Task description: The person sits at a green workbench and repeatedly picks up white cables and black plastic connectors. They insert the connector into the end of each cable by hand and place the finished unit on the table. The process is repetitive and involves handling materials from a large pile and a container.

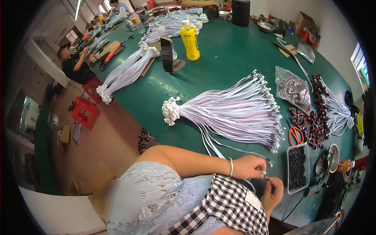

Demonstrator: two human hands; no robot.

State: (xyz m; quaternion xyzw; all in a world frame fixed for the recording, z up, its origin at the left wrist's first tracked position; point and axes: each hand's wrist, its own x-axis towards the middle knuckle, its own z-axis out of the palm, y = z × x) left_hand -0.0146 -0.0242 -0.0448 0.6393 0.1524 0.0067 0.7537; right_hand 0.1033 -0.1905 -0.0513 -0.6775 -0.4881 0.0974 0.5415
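My left hand (250, 167), with a bangle at the wrist, is closed in a pinch on the end of a white wire (251, 185) that loops below the wrist. My right hand (273, 192) meets it fingertip to fingertip, also pinching; the small piece between its fingers is too tiny to make out. Beyond my left forearm lies a large fanned bundle of white wires (231, 109), gathered at its left end. A few strands stray from it toward my left hand. To the right of my hands stands a clear plastic box of small black parts (297, 168).
Orange-handled scissors (296, 135) lie by a heap of red and black parts (313, 125) and a plastic bag (291, 88). Farther off are a propped phone (167, 55), a yellow bottle (190, 40) and another wire bundle (127, 72). A soldering iron (306, 192) lies near the right edge.
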